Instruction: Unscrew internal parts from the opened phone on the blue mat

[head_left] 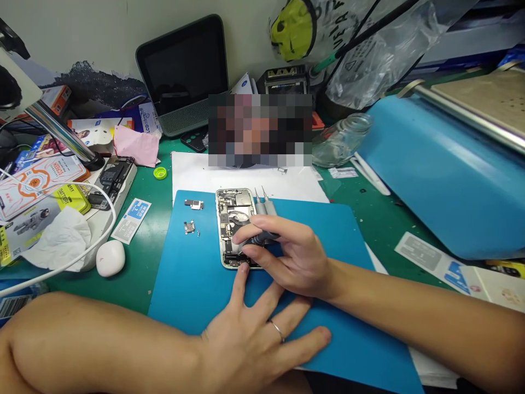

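An opened smartphone (225,219) lies on the blue mat (176,279), its inner boards and a round coil showing. My left hand (262,334), wearing a ring, is spread with its fingers apart. One fingertip of it touches the phone's lower edge. Above the phone's right side, my right hand (291,254) pinches a dark tool (264,237) between thumb and fingers; its kind and tip cannot be made out. Two slim grey tools with pointed tips (264,203) lie beside the phone's upper right. Small metal phone parts (194,204) rest to the left on the mat.
White paper (192,169) lies beyond the mat. At left are a white earbud case (110,258), a white cable (110,205), a lamp post and boxes. A dark screen (184,65) stands behind. On the right are a glass jar (342,139) and a big blue object (426,180).
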The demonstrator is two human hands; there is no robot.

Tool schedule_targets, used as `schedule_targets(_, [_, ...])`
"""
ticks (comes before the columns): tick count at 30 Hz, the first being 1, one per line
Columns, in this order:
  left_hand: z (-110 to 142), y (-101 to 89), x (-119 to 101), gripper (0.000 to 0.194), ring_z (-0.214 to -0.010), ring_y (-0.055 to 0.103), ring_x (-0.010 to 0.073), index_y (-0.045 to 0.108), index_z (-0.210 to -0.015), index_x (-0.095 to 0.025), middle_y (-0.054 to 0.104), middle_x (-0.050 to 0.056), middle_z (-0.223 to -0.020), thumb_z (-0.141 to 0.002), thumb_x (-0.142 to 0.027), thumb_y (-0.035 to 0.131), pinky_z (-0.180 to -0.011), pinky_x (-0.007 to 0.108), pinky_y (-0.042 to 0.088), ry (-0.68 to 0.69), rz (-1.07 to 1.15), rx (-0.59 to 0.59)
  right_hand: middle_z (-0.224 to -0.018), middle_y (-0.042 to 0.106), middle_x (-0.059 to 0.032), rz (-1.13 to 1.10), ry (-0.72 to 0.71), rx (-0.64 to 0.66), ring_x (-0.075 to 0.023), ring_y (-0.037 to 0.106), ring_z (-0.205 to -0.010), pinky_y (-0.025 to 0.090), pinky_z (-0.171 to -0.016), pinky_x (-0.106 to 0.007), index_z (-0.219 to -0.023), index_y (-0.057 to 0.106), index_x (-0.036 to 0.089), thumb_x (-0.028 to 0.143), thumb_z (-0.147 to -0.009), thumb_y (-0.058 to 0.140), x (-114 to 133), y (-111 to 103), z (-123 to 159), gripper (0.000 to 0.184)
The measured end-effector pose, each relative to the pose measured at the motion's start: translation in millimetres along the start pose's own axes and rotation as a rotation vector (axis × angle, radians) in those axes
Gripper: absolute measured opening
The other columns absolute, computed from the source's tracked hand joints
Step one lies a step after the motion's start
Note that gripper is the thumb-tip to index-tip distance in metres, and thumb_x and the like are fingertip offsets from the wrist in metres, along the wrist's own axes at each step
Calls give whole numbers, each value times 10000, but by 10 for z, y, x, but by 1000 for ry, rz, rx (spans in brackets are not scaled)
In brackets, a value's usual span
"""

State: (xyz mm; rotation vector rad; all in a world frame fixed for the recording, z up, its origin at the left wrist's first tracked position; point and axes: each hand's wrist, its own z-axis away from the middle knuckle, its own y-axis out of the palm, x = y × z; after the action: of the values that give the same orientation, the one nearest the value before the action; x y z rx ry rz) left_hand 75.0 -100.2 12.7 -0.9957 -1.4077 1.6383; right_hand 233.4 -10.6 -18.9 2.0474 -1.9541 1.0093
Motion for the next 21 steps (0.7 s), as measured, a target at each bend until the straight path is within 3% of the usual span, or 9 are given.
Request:
schedule_targets(8, [4,42,-19,519,-1452,383,339,398,-1599,-298,436,77,-1612,-1082,-259,381,-1143,685,398,8,20,5,-986,739,-28,-20,10,13,-144,765,-832,677,-739,-257,-1561,398,271,93,-992,609,2,3,7,632])
schedule_targets(13, [0,20,-24,502,-1453,382,342,412,-1588,-310,437,66,-1610,-1092,-263,357,-1117,689,435,-2,19,-8,-1004,737,-33,-22,-9,4,-141,766,-872,677,-778,-261,-1577,374,275,70,-982,616,-6,-3,24,674])
schedule_targets(21, [-2,10,-20,481,-1403,436,320,463,-1560,-329,493,39,-1571,-1100,-253,344,-1112,674,466,-12,8,-32,-995,763,-25,6,2,-8,-139,780,-861,679,-780,-259,-1518,428,269,99,-988,610,5,-16,5,585])
